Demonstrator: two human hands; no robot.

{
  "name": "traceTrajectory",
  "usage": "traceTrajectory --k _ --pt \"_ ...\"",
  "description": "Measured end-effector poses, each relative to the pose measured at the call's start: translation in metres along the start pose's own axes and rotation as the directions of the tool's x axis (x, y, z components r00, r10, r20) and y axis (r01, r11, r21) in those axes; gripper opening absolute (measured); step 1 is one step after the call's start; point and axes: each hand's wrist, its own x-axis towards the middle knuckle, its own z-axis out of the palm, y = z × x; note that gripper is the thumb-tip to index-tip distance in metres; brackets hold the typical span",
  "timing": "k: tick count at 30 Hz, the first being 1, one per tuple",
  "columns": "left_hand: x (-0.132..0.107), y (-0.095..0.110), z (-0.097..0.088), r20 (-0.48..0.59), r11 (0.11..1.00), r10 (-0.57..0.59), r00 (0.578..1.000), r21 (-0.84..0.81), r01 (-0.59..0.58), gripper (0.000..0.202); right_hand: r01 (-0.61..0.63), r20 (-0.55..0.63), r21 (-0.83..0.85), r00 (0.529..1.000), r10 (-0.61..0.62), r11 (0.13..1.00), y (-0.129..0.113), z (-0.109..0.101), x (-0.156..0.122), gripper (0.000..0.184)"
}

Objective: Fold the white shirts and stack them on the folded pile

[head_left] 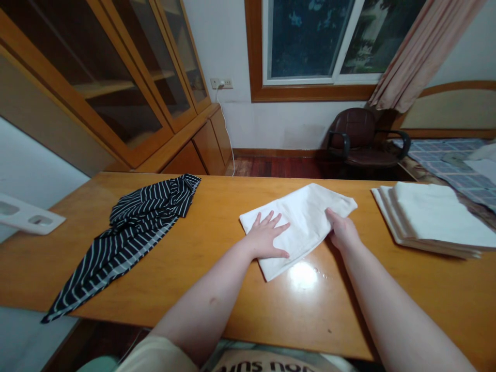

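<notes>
A folded white cloth lies in front of me on the wooden table. My left hand rests flat on its left part with fingers spread. At the cloth's right side, my right hand pinches the edge, thumb on top and the other fingers hidden underneath. That right end looks slightly raised off the table. Further right sits a stack of folded white cloths. To the left lies a crumpled black cloth with white stripes, one end trailing toward the near table edge.
A white plastic piece with slots juts in at the far left. Beyond the table stand a glass-doored wooden cabinet, a brown office chair and a bed. A white cord hangs from the wall socket.
</notes>
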Motion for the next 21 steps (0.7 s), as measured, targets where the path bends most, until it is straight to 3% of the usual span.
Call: traceTrajectory --k 2,4,7,12,17,21 --pt "0.000 0.000 0.000 0.005 1.000 -0.002 1.000 -0.006 0.002 0.098 0.093 -0.028 -0.042 0.995 -0.094 0.995 0.001 0.002 -0.005 0.050" --pt "0.001 0.000 0.000 0.003 1.000 0.002 1.000 -0.007 -0.001 0.099 0.178 0.016 -0.136 0.984 -0.177 0.975 0.000 0.004 -0.016 0.049" --pt "0.002 -0.002 0.001 -0.007 1.000 0.016 1.000 -0.008 -0.017 0.100 0.326 0.237 -0.322 0.937 -0.258 0.889 -0.007 0.010 -0.035 0.044" --pt "0.003 -0.001 0.001 -0.042 0.999 0.038 0.998 -0.004 -0.039 0.099 0.618 0.633 -0.399 0.720 -0.284 0.677 -0.017 0.020 -0.059 0.044" --pt "0.002 0.006 -0.002 -0.095 0.999 0.044 0.995 -0.007 -0.045 0.096 0.790 0.831 -0.313 0.497 -0.251 0.527 -0.024 0.025 -0.068 0.045" --pt "0.008 0.011 -0.007 -0.054 0.980 0.197 0.979 -0.014 -0.198 0.065 0.860 0.920 -0.179 0.319 -0.229 0.478 -0.022 0.024 -0.069 0.041"
